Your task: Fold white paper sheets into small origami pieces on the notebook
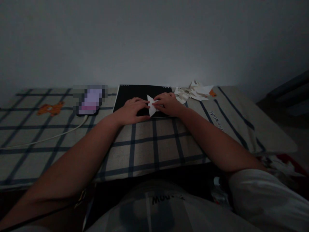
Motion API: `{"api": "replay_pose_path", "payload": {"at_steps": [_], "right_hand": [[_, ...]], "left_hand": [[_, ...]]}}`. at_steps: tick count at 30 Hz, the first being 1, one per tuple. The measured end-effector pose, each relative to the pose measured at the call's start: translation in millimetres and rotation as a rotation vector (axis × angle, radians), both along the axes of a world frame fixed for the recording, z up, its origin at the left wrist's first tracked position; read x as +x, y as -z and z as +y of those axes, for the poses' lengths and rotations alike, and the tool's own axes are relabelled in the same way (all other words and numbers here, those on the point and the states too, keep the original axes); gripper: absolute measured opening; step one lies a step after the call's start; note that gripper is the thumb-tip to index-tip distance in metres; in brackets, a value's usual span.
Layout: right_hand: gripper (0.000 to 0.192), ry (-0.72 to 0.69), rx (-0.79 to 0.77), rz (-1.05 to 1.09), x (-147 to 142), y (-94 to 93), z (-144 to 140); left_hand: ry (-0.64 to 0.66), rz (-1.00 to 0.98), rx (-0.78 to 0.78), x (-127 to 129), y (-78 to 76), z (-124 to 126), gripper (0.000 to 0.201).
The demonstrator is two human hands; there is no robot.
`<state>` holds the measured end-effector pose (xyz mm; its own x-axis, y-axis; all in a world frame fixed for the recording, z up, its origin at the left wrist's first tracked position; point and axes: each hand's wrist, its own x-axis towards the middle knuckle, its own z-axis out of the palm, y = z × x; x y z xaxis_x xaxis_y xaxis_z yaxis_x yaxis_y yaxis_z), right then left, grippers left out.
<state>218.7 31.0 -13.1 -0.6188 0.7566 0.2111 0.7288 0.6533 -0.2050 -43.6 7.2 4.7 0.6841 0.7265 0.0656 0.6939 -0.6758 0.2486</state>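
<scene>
Both hands rest on a small white folded paper (152,106), which lies on a black pad (145,96) on top of a checked cushion (154,145). The left hand (131,111) lies flat, palm down, with its fingertips on the left edge of the paper; it presses and does not close around anything. The right hand (169,103) has its fingers bent over the right side of the paper, and it seems to pinch or press a flap there, but the light is dim and I cannot tell if the grip is really closed on it.

The step in hand looks like making a crease. To do it well, I think the left hand should hold the paper firmly against the hard pad, so that it does not slide, while the right hand brings the edges exactly together before it presses. The fold is better pressed from the middle outward. Because the cushion below is soft, pushing hard near the border of the pad may tip it.

A pile of white paper scraps (193,91) lies near the right hand, and a phone (89,101) with a white cable (48,137) lies to the left, well apart.
</scene>
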Motion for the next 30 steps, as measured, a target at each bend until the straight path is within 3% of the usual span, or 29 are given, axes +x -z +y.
{"api": "replay_pose_path", "payload": {"at_steps": [12,30], "right_hand": [[0.04,0.005,-0.01,0.013,0,-0.7,3],[0.036,-0.007,0.066,0.053,9,5.8,13]], "left_hand": [[-0.004,-0.01,-0.013,-1,0.6,1,0.066],[-0.017,-0.031,0.031,2,5.1,7,0.041]]}}
